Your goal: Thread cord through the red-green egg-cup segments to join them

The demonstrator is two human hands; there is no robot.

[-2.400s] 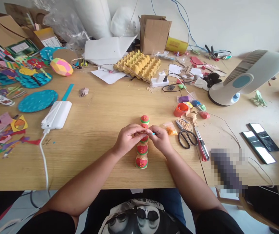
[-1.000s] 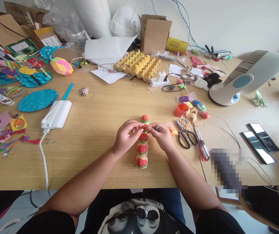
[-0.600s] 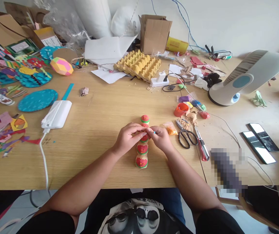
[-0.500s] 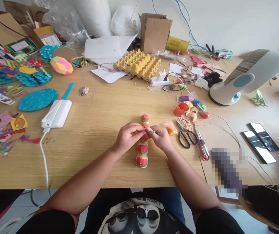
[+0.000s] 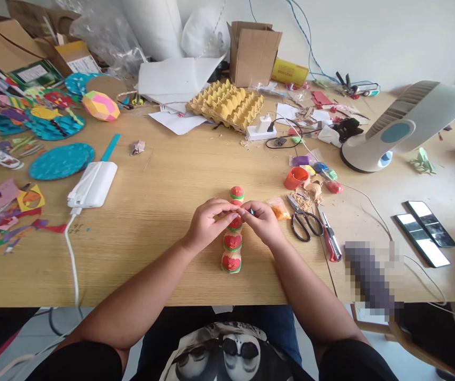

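A row of small egg-carton cups (image 5: 232, 251), painted red with green rims, lies on the wooden table (image 5: 159, 190) and runs away from me. My left hand (image 5: 207, 223) and my right hand (image 5: 261, 222) meet over the middle of the row, both with fingers pinched together. A tiny blue piece shows at the fingertips of my right hand. What the left fingers pinch is too small to make out. The far cup and two near cups show; the ones between are hidden under my fingers.
Black scissors (image 5: 304, 221) and a red utility knife (image 5: 330, 241) lie right of my hands, near an orange cup (image 5: 295, 178) and clay bits. A white fan (image 5: 406, 124), two phones (image 5: 426, 233), a yellow egg tray (image 5: 225, 105), a white power bank (image 5: 93, 184) and paper scraps surround.
My hands rose toward the far cup, then came back down over the middle of the row. The pinch at the fingertips has stayed closed throughout. The view shifted slightly.
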